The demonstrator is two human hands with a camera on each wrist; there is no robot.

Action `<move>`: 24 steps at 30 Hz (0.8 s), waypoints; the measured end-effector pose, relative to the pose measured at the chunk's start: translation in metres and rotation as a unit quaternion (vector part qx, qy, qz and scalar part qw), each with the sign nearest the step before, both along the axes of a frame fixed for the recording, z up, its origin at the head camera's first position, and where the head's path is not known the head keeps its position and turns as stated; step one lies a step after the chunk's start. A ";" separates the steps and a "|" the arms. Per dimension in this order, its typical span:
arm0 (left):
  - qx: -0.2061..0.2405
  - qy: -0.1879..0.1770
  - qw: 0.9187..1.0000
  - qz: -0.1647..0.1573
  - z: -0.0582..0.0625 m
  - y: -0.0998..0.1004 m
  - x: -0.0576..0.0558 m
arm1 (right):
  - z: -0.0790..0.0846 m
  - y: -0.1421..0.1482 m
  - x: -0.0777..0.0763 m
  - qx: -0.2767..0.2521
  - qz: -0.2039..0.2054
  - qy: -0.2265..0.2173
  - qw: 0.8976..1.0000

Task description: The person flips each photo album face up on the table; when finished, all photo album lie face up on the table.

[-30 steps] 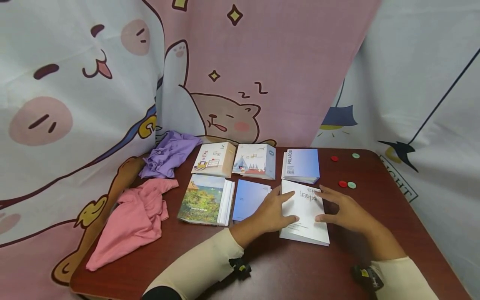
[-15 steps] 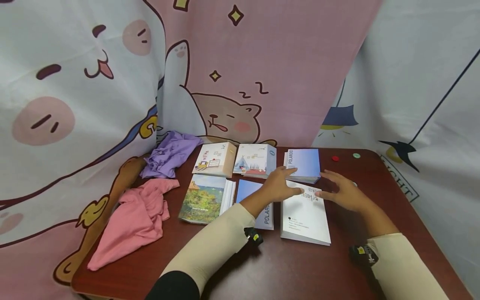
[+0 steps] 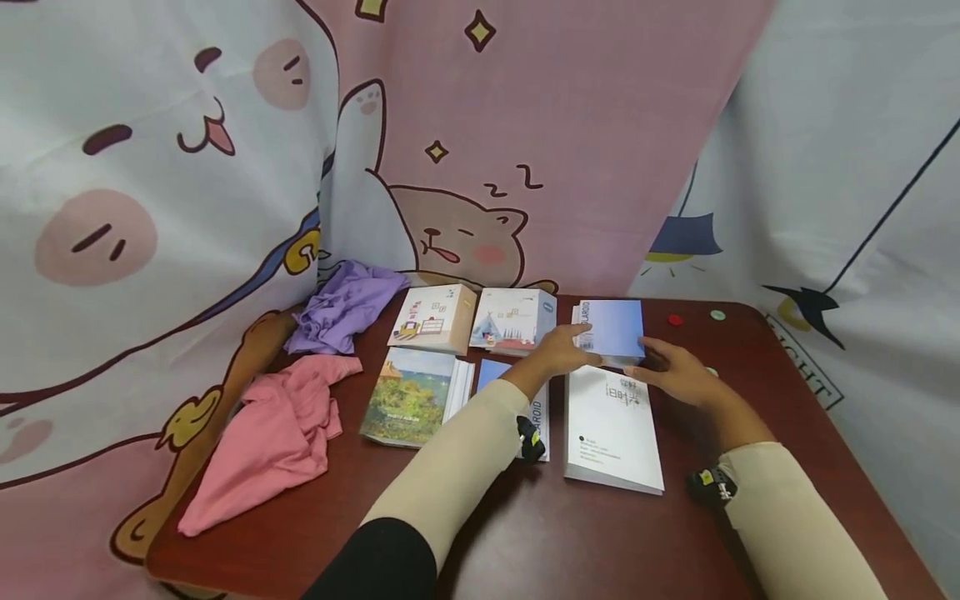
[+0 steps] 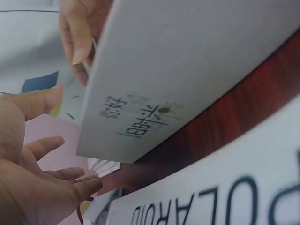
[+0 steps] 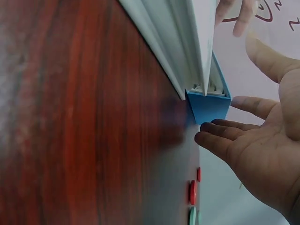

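Since the earlier head frames, the left hand (image 3: 564, 352) and right hand (image 3: 681, 373) have moved forward from the white album (image 3: 611, 429) to the blue album (image 3: 617, 327) behind it, flanking it, apparently so both sides are within reach. The left wrist view shows the left hand loosely spread, gripping nothing; the right wrist view, the right hand outstretched beside the blue album, contact unclear.

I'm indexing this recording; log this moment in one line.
left hand: rear blue album, left edge; right hand: same album, right edge; contact: unclear; white album: on table
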State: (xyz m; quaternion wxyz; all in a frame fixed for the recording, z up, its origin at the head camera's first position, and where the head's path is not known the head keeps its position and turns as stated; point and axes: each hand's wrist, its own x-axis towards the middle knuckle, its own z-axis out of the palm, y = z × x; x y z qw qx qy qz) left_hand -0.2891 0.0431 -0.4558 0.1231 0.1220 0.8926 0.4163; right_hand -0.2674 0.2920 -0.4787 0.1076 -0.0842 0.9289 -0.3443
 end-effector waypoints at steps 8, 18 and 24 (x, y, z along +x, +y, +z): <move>0.008 -0.022 1.000 0.011 -0.010 0.013 -0.010 | -0.006 0.002 -0.012 -0.001 -0.005 -0.013 1.000; 0.010 -0.021 1.000 -0.004 -0.013 0.017 -0.009 | -0.010 0.002 -0.013 -0.023 -0.001 -0.022 0.999; 0.008 -0.026 0.999 -0.016 -0.011 0.013 -0.006 | -0.012 0.003 -0.011 -0.045 -0.004 -0.003 0.999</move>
